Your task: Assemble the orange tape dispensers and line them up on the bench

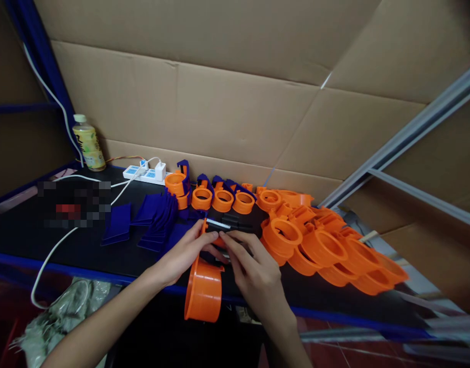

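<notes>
Forearms (pixel 115 312): flanked the orange holder (pixel 203 278).
Long axis: ran outward, ring (pixel 204 300) nearest, serrated strip (pixel 218 224) farthest.
Left hand (pixel 184 253): pinched holder's left edge.
Right hand (pixel 260 263): fingertips bunched at holder's far end, pinch unclear.

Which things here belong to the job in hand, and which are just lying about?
Likely the job:
orange ring piece in the left hand
white toothed strip near the right hand
stacked orange pieces
dark blue pieces

Probably lying about:
drink bottle
power strip
white cable

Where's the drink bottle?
In the head view, the bottle stands at the back left of the table, between the blue post and the power strip.
</notes>
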`<state>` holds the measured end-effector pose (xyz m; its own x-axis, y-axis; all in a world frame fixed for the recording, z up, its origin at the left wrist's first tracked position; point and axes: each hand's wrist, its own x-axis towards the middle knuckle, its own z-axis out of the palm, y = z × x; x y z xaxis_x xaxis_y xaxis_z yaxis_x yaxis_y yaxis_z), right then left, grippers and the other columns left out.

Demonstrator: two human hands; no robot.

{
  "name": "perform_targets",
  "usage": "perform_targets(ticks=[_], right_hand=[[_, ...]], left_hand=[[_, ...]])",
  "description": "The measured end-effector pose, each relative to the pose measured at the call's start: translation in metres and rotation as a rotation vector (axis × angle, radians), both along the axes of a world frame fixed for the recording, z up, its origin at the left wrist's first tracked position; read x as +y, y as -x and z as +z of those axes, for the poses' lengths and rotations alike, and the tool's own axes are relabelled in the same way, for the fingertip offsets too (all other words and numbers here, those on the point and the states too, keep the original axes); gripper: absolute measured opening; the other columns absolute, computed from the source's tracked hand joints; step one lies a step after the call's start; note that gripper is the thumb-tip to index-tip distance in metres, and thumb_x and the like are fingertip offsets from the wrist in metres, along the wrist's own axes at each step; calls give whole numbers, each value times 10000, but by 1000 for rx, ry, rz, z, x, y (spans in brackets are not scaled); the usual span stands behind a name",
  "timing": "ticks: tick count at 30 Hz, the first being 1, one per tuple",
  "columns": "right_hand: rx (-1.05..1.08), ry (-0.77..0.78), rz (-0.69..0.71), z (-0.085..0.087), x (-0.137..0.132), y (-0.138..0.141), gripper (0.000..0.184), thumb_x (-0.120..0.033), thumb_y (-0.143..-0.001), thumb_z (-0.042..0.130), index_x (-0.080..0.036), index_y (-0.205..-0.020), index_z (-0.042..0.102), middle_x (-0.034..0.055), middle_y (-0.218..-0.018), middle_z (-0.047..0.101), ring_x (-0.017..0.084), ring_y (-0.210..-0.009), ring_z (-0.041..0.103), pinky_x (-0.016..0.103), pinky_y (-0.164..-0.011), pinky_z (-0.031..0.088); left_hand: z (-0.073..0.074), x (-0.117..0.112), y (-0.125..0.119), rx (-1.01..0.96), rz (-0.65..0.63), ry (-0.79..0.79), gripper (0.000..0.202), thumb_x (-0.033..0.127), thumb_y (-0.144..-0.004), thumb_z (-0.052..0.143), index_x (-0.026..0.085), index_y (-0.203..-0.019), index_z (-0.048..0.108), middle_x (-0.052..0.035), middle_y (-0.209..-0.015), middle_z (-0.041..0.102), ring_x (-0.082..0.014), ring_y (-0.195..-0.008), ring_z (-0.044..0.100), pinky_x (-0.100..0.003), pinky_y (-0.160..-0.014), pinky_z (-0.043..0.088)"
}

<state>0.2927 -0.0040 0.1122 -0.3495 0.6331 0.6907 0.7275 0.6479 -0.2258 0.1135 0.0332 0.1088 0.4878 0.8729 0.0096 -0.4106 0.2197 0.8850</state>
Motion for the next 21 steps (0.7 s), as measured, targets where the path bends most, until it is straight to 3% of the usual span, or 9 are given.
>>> perform_targets(ticks=[6,11,15,21], right_hand=[[-33,24,101,8,-3,4,464,-66,-956,580,-219,-1393,570,112,-1330,627,232,-1265,581,435,-1065,532],[12,62,225,10,0,0,459,-55,-975,526,-255,-1385,575,81,-1457,563,219,-1333,542,432,-1075,520],[-19,90,128,6,9,1,349,-76,-984,524,-235,-1271,643,66,-1327,661,231,-1277,559,454,-1043,508],[-283,260,12,-9,19,5,198,-188,-972,609,-244,-1141,695,32,-1118,729,255,-1084,601,457,-916,493]], left_hand=[[1,2,2,-67,68,74,352,290,-910,666,215,-1240,569,-54,-1043,722,-172,-798,728,-282,-691,608],[7,7,11,-155,96,175,300,320,-886,688,187,-1147,623,-62,-933,744,-184,-679,709,-342,-608,629],[13,14,28,-171,81,277,362,432,-920,609,93,-1017,690,-92,-700,720,-206,-590,692,-369,-637,630],[23,19,46,-215,180,285,419,467,-947,564,84,-1047,701,-62,-658,691,-195,-572,687,-371,-677,641]])
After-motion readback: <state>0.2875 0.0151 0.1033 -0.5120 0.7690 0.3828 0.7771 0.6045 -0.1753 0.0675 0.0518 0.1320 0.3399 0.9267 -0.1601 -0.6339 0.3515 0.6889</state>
